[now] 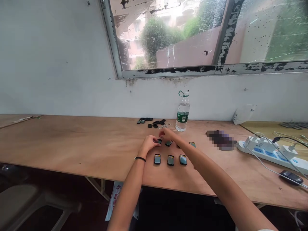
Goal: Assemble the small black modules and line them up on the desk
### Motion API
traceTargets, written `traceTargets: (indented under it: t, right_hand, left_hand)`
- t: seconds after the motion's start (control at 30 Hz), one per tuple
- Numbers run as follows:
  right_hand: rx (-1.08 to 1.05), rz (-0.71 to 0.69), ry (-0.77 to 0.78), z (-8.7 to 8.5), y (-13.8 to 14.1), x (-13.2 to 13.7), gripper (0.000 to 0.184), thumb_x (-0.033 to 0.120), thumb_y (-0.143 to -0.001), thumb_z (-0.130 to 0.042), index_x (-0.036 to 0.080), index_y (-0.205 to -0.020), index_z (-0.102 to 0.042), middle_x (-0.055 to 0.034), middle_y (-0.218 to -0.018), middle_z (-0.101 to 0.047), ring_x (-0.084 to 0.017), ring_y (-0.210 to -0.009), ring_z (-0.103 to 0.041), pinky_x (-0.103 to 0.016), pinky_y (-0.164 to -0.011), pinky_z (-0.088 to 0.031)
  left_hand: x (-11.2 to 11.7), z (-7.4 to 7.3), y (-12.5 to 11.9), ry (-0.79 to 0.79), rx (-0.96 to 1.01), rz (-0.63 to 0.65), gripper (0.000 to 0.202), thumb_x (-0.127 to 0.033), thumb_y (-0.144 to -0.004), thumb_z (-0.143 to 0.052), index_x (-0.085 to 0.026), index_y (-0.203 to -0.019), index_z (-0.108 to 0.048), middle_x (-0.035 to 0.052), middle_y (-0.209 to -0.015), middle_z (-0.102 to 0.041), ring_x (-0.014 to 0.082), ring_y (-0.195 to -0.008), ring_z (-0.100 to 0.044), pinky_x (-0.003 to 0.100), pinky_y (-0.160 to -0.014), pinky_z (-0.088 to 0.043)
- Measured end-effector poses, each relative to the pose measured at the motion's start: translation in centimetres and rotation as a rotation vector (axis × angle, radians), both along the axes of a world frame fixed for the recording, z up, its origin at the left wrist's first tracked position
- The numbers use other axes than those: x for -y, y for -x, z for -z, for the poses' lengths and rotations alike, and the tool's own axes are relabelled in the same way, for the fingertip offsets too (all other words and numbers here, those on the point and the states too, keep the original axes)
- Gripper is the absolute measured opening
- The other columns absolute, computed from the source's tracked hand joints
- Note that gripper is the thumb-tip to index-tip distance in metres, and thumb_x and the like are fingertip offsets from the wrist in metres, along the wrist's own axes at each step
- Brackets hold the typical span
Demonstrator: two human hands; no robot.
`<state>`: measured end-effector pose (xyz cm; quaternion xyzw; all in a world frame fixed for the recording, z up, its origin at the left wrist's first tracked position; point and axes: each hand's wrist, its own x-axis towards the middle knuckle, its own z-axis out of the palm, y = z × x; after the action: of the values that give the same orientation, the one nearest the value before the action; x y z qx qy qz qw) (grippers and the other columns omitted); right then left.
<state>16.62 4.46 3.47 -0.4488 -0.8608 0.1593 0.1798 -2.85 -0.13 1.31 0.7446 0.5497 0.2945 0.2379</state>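
Observation:
Several small dark devices with glossy screens lie on the wooden table (72, 144). Three form a near row (170, 159), and others lie behind them (168, 143). My left hand (150, 142), with a black band on its wrist, has curled fingers pinching one small device (159, 141) in the back row. My right hand (168, 134) reaches across from the right, its fingertips meeting the same device. More small dark parts (156, 123) lie further back near the wall.
A clear water bottle (182, 112) with a green label stands behind the devices. A white power strip (271, 152) with cables lies right, with a black mouse (291, 177) nearby. A white packet (243, 114) leans on the wall. A chair (31, 200) stands lower left.

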Motion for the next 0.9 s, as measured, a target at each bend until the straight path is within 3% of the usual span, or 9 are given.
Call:
traceTargets:
  t: [0.13,0.37,0.5,0.67,0.8,0.9]
  right_hand:
    - [0.033,-0.051,-0.029,0.3,0.0,-0.1,0.013,0.014,-0.076,-0.051,0.015,-0.064,-0.056,0.003,-0.059,-0.04,-0.011,-0.061,-0.024,-0.028,-0.056,-0.02]
    - [-0.005,-0.085,0.007,0.4,0.5,0.6,0.014,0.016,-0.074,-0.048,0.015,-0.067,-0.061,0.0031,-0.059,-0.041,-0.011,-0.06,-0.025,-0.026,-0.054,-0.02]
    - [-0.058,-0.029,-0.061,0.3,-0.3,0.5,0.015,0.011,-0.074,-0.049,0.015,-0.068,-0.061,0.0009,-0.062,-0.05,-0.011,-0.061,-0.034,-0.025,-0.056,-0.025]
    - [-0.089,0.09,-0.016,0.2,-3.8,0.6,0.031,0.004,-0.069,-0.054,0.015,-0.092,-0.073,-0.0057,-0.089,-0.072,-0.016,-0.074,-0.058,-0.022,-0.061,-0.04]
    - [-0.012,-0.024,0.061,0.5,-7.0,1.7,0.042,0.001,-0.067,-0.057,0.013,-0.102,-0.074,-0.009,-0.104,-0.075,-0.02,-0.089,-0.067,-0.023,-0.072,-0.049]
    - [0.033,-0.099,0.102,0.7,-8.3,2.5,0.047,0.003,-0.068,-0.06,0.015,-0.111,-0.073,-0.0076,-0.107,-0.075,-0.02,-0.09,-0.068,-0.024,-0.075,-0.052]
  left_hand:
    - [-0.1,0.2,-0.1,0.035,0.046,0.002,0.02,-0.028,-0.063,-0.09,-0.016,-0.075,-0.079,0.0042,-0.072,-0.076,0.0174,-0.067,-0.065,0.027,-0.057,-0.044]
    - [-0.3,0.5,0.0,0.038,0.04,0.01,0.019,-0.028,-0.064,-0.089,-0.017,-0.075,-0.078,0.003,-0.072,-0.075,0.0176,-0.068,-0.066,0.026,-0.058,-0.043]
    - [-0.1,0.1,-0.1,0.004,0.028,0.008,0.017,-0.031,-0.071,-0.086,-0.017,-0.075,-0.078,0.0044,-0.075,-0.076,0.0185,-0.071,-0.068,0.027,-0.061,-0.045]
    - [0.4,-0.4,-1.2,-0.195,-0.043,0.026,0.012,-0.03,-0.084,-0.077,-0.019,-0.08,-0.08,0.0069,-0.089,-0.075,0.0195,-0.082,-0.067,0.03,-0.074,-0.049]
    - [1.1,-0.3,-3.4,-0.28,-0.115,0.153,0.015,-0.033,-0.09,-0.073,-0.021,-0.085,-0.08,0.006,-0.099,-0.073,0.0201,-0.093,-0.066,0.032,-0.086,-0.048]
    - [1.9,-0.4,-5.1,-0.258,-0.258,0.166,0.017,-0.038,-0.089,-0.075,-0.023,-0.088,-0.079,0.006,-0.103,-0.073,0.0242,-0.105,-0.064,0.036,-0.094,-0.044]
